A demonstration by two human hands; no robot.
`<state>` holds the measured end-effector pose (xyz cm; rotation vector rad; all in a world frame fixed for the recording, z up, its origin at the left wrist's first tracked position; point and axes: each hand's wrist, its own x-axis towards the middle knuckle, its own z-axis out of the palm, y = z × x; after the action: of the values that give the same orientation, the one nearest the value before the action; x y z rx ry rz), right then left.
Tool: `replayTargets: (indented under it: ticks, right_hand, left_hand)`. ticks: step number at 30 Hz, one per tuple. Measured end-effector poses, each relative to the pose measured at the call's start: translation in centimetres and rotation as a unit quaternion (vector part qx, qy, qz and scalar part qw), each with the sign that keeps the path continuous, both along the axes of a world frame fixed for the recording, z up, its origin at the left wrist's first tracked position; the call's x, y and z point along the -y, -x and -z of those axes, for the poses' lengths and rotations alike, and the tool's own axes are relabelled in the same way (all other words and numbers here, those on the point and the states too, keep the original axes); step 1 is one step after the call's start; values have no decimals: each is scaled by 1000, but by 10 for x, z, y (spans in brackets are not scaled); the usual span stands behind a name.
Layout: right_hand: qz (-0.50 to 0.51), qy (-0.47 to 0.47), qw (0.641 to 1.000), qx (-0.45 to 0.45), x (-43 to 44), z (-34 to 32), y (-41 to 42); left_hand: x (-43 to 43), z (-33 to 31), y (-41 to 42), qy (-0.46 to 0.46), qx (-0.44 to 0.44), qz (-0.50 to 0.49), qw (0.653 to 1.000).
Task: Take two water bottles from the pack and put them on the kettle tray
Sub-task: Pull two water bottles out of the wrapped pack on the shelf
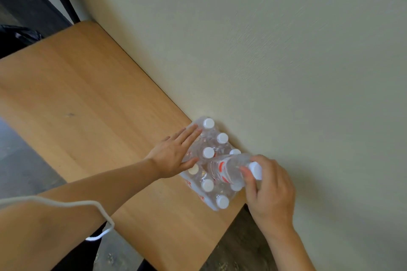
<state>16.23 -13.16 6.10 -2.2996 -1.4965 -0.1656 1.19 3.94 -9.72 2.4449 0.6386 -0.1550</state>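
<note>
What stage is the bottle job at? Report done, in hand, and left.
Done: nothing placed yet; no kettle tray is in view. In hand: the right hand grips one water bottle near its cap, tilted above the pack, which the left hand presses flat on the table. Left: free this bottle, take a second, carry both to the tray.

L hand [176, 156] lies flat, palm down, fingers straight & spread a bit, pressed on the near-left side of the pack [209, 167]; thumb points toward the pack's middle. L forearm bare, runs in from lower left, wrist straight. R hand [269, 191] sits at the pack's right edge, back of hand up, fingers curled round the neck end of a bottle [231, 170] lying tilted over the pack top. R wrist bent, forearm comes up from bottom right.
</note>
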Motion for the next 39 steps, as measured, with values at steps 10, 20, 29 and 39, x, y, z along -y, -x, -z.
replayTargets:
  ticks: [10,20,29,39]
  right_hand:
    - [169,-115,972,-117,-33,-66,39]
    - [168,-9,921,-350,-80,14,24]
    - [199,187,866,-419,-52,112,33]
    - [205,166,911,-318,-65,127,36]
  left_hand:
    - [32,-61,11,287,185,-48,939]
    - [17,-72,68,432,141,-204,867]
    - [-34,-37,138,447,48,-369,813]
    - [-36,-29,110,466,27,-338,817]
